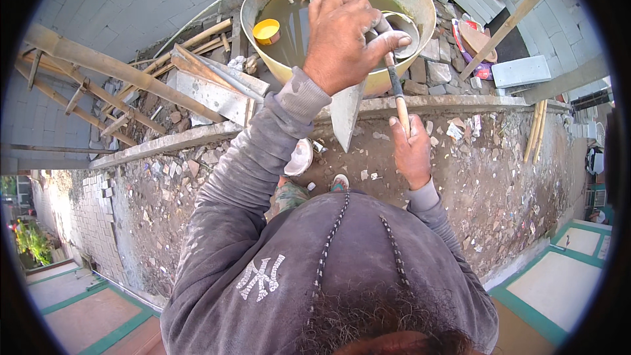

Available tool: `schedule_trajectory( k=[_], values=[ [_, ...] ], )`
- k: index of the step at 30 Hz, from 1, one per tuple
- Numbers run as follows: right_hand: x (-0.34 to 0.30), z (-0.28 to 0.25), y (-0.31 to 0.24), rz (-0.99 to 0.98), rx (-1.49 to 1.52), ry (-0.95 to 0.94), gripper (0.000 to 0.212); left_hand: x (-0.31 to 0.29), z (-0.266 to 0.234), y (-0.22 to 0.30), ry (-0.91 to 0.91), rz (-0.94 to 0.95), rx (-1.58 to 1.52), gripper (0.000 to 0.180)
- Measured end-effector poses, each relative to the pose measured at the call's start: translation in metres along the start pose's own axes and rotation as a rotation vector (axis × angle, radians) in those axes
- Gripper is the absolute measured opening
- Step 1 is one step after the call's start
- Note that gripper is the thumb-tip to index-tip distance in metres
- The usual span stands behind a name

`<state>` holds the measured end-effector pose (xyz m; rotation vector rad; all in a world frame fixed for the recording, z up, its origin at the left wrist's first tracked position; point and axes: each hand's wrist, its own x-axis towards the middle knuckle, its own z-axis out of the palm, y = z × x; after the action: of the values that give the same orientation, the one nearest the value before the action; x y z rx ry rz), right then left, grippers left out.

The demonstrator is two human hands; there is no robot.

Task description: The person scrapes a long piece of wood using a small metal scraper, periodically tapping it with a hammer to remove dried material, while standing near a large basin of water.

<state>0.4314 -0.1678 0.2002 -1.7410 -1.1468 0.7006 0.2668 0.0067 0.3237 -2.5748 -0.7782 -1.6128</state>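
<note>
Pale slab, left fingers curled over it, right fingers closed around tool handle

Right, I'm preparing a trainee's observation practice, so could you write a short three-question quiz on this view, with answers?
1. Multiple choice: what does the right hand grip?
a) a brick
b) a wooden tool handle
c) a rope

2. True or false: the yellow bowl lies on the ground outside the large round tub.

3. Fill in the blank: the pale slab in the left hand narrows at its lower end to a ____.

Key:
1. b
2. False; it is inside the tub, toward the left side.
3. point
</note>
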Motion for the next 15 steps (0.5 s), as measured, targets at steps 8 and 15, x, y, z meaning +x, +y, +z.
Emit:
schedule_trajectory(
  k=[8,15],
  values=[
    [-0.003,-0.001,0.037,-0.106,0.169,-0.095,0.029,-0.023,0.029,0.099,0.08,-0.068,-0.148,0.031],
    [-0.004,0.021,0.062,-0.36,0.018,-0.023,0.031,-0.027,0.03,0.12,0.157,-0.134,-0.269,0.031]
  ],
)
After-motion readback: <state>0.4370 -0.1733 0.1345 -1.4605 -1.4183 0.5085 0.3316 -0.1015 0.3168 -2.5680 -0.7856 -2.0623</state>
